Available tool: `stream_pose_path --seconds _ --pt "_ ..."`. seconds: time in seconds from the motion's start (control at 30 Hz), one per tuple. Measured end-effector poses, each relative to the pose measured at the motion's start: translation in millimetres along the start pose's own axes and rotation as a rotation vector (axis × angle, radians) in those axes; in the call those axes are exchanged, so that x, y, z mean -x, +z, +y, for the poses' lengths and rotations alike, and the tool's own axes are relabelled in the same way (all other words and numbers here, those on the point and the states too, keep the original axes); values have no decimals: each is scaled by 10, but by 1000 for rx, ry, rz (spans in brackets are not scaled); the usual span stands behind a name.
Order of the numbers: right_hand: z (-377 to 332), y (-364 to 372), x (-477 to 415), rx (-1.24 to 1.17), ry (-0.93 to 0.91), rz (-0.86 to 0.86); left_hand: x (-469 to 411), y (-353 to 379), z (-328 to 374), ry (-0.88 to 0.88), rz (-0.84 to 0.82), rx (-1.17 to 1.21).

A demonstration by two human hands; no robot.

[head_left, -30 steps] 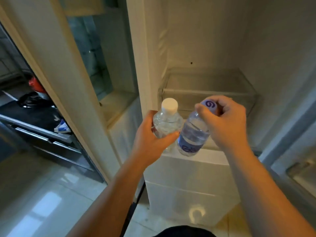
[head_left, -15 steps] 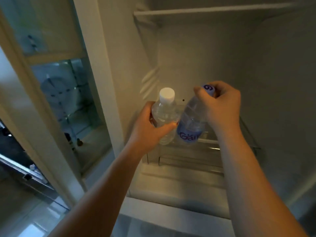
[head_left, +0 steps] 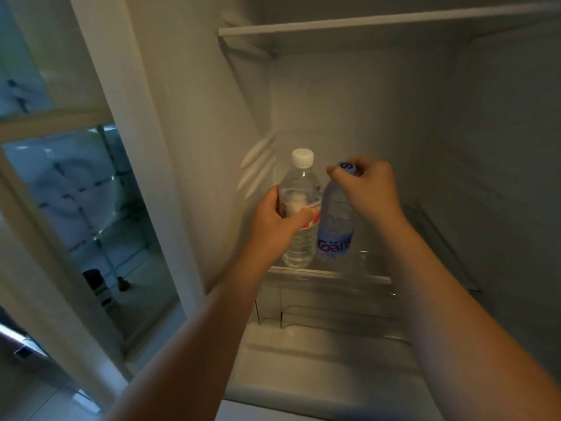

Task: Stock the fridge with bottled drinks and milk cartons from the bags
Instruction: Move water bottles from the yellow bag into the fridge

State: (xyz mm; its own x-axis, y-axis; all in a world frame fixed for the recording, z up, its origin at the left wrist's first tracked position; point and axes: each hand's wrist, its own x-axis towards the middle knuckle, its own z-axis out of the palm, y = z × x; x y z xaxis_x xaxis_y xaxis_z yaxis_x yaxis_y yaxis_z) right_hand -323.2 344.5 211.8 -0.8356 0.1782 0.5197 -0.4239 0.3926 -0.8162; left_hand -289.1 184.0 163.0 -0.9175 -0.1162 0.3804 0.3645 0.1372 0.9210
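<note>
Two bottles stand upright, side by side, at the front of the fridge's (head_left: 364,101) glass shelf (head_left: 334,273). Left hand (head_left: 273,223) wraps the white-capped bottle (head_left: 299,183) across its unreadable red-and-white label; right hand (head_left: 370,186) pinches the purple cap of the blue-labelled bottle (head_left: 335,226), lettered "Ga…"

1. Your left bottle (head_left: 299,214) stands over the shelf's (head_left: 373,279) front left corner; you cannot tell if its base touches.
2. Your right bottle (head_left: 335,229) is just right of it, over the shelf's front edge.
3. Above the shelf, your left hand (head_left: 273,226) wraps the left bottle's middle and your right hand (head_left: 368,189) pinches the right bottle's cap.
4. The top shelf (head_left: 364,25) lies well above the shelf.
5. A drawer (head_left: 334,305) sits under the shelf.
</note>
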Motion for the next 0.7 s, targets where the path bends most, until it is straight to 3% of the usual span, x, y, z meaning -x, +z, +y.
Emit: stream_pose_path --seconds 0.23,0.47,0.7 --pt "230 76 4 130 -51 -56 42 21 -192 -9 28 51" --pt "406 75 280 8 83 -148 201 -46 -442 -12 0 -102" --pt "753 168 697 1 202 -191 436 -37 -657 -44 157 -356"
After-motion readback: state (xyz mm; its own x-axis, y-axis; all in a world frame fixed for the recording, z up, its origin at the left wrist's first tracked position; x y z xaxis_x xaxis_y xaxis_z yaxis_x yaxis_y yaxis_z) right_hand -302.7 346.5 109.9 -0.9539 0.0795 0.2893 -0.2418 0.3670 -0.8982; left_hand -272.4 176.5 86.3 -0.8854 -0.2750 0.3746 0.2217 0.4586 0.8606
